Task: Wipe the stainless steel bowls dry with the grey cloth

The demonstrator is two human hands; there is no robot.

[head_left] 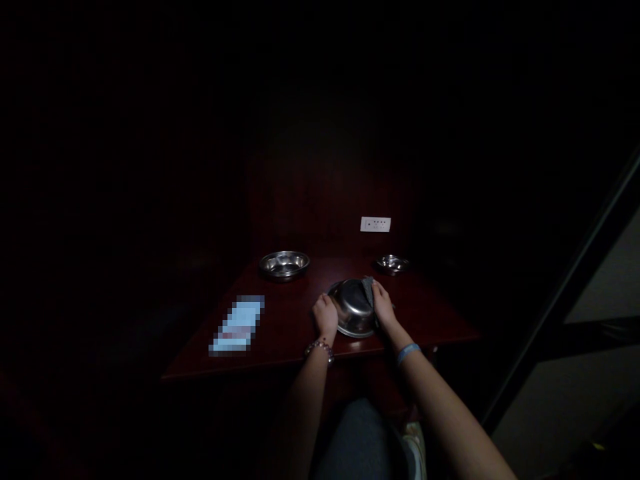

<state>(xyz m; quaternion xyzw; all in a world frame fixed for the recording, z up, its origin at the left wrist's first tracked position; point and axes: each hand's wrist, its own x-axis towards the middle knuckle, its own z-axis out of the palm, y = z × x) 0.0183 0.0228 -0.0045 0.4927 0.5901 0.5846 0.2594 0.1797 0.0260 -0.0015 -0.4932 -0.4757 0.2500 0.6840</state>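
Fingers of the left hand curl on the left rim of an overturned metal bowl; the right hand holds a grey cloth against its right side. The bowl is near the front edge of the table. Wiping seems under way. Of the upright vessels, the wide metal dish at left and small metal bowl at right are untouched; whether either is finished, I cannot tell. Pixelation masks a flat bright object far left; the overturned bowl's inside and right fingertips are hidden; darkness swallows the surroundings.
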